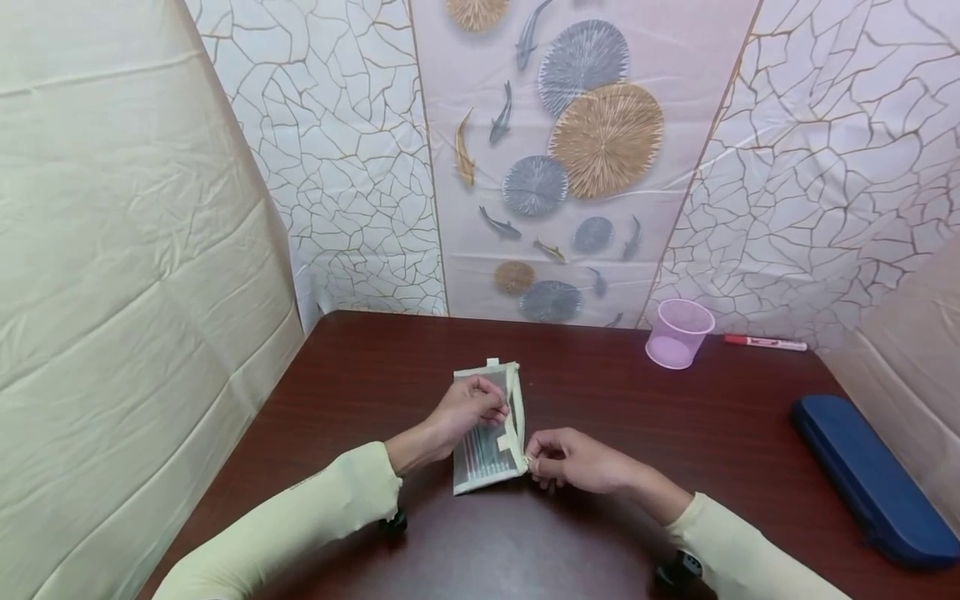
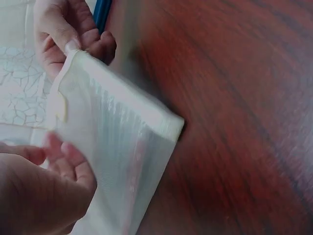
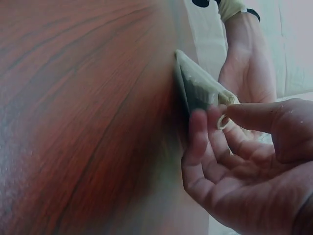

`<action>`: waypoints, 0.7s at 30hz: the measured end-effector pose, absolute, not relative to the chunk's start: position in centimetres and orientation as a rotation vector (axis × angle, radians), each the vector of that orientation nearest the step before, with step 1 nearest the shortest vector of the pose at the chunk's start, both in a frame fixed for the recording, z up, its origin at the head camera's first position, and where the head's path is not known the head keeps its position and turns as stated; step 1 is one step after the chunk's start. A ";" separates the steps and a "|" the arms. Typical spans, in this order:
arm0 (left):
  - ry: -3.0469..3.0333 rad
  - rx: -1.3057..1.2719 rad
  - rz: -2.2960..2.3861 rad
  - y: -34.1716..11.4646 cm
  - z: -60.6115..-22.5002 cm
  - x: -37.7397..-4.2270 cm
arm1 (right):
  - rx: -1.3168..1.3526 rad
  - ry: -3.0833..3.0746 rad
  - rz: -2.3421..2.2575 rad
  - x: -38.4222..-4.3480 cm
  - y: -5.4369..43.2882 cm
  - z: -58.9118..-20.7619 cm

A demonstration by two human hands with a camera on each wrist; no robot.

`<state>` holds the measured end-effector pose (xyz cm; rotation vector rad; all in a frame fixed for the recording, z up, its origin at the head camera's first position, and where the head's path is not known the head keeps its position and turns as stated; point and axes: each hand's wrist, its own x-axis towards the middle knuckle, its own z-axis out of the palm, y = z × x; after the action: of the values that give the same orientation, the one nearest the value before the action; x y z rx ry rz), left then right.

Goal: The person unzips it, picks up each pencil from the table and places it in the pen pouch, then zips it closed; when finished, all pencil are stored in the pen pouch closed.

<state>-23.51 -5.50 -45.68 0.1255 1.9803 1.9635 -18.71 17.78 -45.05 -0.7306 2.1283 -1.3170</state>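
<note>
A cream-edged mesh zipper pouch (image 1: 480,472) stands tilted over the table, with several slim coloured sticks like pens showing through its mesh. My right hand (image 1: 588,461) pinches the near end of its zipper edge, where a small cream loop (image 3: 222,122) shows between thumb and fingers in the right wrist view. Over the upper part of the pouch is my left hand (image 1: 468,410), its fingers loosely bent near the zipper edge. In the left wrist view the left fingertips (image 2: 73,152) overlap the mesh and hold nothing visible.
A pink see-through cup (image 1: 678,335) stands at the back right of the dark wooden table (image 1: 375,350). Beside it lies a red-and-white marker (image 1: 765,342). A long dark blue case (image 1: 873,479) lies along the right edge. Patterned cloth hangs behind the table.
</note>
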 end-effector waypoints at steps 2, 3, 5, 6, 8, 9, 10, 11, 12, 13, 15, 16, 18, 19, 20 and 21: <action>1.986 0.199 1.895 -5.4 -45.7 -22.7 | -0.738 2.101 -1.313 -18.5 17.9 -44.9; 2.007 0.250 1.849 -5.3 -45.6 -22.3 | -0.736 2.100 -1.305 -18.4 17.9 -44.8; 2.093 0.365 1.732 -5.3 -45.5 -21.3 | -0.743 2.125 -1.281 -18.1 17.9 -44.6; 2.147 0.426 1.665 -5.2 -45.3 -20.8 | -0.747 2.145 -1.267 -17.9 17.9 -44.5; 2.252 0.562 1.520 -5.4 -45.0 -19.7 | -0.750 2.189 -1.226 -17.7 17.7 -44.4; 2.304 0.634 1.439 -5.5 -44.8 -19.1 | -0.750 2.208 -1.203 -17.5 17.6 -44.4; 2.351 0.703 1.354 -5.6 -44.5 -18.6 | -0.751 2.222 -1.183 -17.4 17.6 -44.4; 2.389 0.773 1.272 -5.6 -44.3 -18.1 | -0.749 2.230 -1.170 -17.2 17.5 -44.4; 2.429 0.840 1.185 -5.7 -44.2 -17.6 | -0.746 2.233 -1.159 -17.1 17.5 -44.4; 2.472 0.907 1.102 -5.7 -44.1 -17.2 | -0.749 2.240 -1.146 -16.9 17.4 -44.4; 2.586 1.014 0.924 -5.6 -44.0 -16.3 | -0.774 2.257 -1.118 -16.6 17.3 -44.2; 2.642 1.057 0.848 -5.6 -44.0 -16.0 | -0.796 2.270 -1.099 -16.5 17.2 -44.2; 2.744 1.095 0.731 -5.6 -44.1 -15.5 | -0.848 2.301 -1.047 -16.2 17.0 -43.9; 2.783 1.097 0.697 -5.6 -44.1 -15.2 | -0.880 2.321 -1.020 -16.1 16.8 -43.8; 2.813 1.095 0.672 -5.7 -44.1 -15.1 | -0.909 2.340 -0.996 -16.0 16.6 -43.7; 2.843 1.090 0.654 -5.8 -44.1 -14.9 | -0.933 2.356 -0.978 -15.9 16.5 -43.5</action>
<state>-14.95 -5.77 -44.09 1.0897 2.8431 0.6536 -15.89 16.46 -43.54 -0.9330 2.3564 -0.9778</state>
